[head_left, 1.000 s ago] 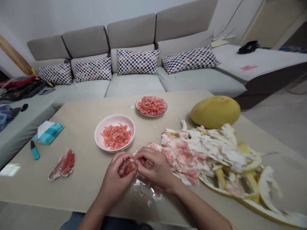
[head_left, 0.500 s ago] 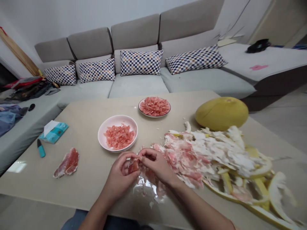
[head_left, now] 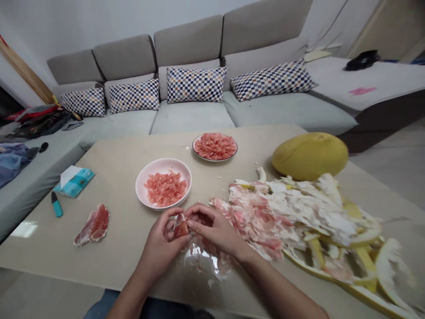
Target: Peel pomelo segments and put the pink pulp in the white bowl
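Both of my hands meet at the near middle of the beige table (head_left: 126,155). My left hand (head_left: 162,246) cups a small red pomelo piece (head_left: 181,228) in its curled fingers. My right hand (head_left: 212,228) pinches the same piece from the right with closed fingertips. Just beyond them stands a pink bowl (head_left: 142,179) holding pink pomelo flesh. A second plate of flesh (head_left: 215,146) sits farther back. Thin white skin scraps lie on the table under my hands.
A big heap of white and pink peel (head_left: 299,212) with yellow rind spreads over the right side. A whole yellow pomelo (head_left: 310,155) lies behind it. At the left are a pomelo segment (head_left: 93,225), a tissue pack (head_left: 73,181) and a teal marker (head_left: 56,204). A grey sofa stands beyond.
My hands have stayed together on the pomelo piece, shifting slightly toward the bowl. The view has panned a little to the left.
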Available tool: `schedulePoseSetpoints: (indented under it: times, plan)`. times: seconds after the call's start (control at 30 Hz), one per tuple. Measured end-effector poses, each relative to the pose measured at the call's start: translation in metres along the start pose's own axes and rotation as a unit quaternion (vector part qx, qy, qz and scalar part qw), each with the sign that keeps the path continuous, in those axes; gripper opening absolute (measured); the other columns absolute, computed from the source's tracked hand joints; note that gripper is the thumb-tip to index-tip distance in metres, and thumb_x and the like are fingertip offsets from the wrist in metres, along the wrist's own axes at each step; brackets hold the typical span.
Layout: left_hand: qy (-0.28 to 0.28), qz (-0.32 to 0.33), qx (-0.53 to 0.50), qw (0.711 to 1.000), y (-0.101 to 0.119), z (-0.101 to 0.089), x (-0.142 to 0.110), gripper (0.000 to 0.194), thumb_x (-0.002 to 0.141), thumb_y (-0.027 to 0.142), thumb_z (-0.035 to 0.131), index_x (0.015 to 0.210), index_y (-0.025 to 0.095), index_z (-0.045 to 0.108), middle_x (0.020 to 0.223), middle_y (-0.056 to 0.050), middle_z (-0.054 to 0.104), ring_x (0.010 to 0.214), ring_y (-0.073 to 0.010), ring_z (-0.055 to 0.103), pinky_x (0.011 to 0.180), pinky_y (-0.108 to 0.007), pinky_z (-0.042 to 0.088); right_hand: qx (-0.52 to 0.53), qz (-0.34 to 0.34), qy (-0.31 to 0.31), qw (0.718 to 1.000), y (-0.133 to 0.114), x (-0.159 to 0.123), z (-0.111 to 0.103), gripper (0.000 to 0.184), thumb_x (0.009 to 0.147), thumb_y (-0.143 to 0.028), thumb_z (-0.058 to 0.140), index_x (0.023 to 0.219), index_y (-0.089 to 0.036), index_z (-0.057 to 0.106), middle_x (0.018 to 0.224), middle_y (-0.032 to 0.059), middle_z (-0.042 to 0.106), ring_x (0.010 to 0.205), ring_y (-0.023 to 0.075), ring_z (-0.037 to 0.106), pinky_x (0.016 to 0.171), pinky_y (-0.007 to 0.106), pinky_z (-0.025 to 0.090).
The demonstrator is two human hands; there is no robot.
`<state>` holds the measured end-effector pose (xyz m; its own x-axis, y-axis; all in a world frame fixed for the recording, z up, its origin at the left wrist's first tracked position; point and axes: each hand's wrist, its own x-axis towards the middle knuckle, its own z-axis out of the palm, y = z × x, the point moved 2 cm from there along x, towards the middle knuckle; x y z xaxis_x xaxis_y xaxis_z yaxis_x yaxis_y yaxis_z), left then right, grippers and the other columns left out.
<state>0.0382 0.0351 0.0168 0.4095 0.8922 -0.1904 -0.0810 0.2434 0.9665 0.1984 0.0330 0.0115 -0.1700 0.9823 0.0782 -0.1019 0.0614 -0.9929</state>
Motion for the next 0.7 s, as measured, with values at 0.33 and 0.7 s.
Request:
schedulePoseSetpoints:
  times: [0.33,0.7]
  plan:
    - [0.014,0.024,0.084,0.996,-0.004,-0.006,0.002,0.045,0.071,0.014,0.073,0.113,0.023,0.06,0.114,-0.008,0.065,0.101,-0.0218,0.066,0.083,-0.034,0.056,-0.066,-0.047,0.033,0.996,-0.001,-0.004,0.004,0.025,0.088,-0.042,0.062,0.08,-0.018,0.06,0.075,0.0009,0.06,0.07,0.0146,0.055,0.064,0.025,0.043]
    - [0.022,0.069,0.171,0.983,0.008,-0.003,0.002,0.04,0.069,0.013,0.073,0.108,0.024,0.069,0.115,-0.007,0.061,0.105,-0.0231,0.062,0.085,-0.033,0.057,-0.11,-0.071,0.119,0.984,0.013,-0.009,0.015,0.019,0.094,-0.035,0.052,0.082,-0.02,0.053,0.075,0.0004,0.059,0.066,0.0148,0.055,0.062,0.025,0.044]
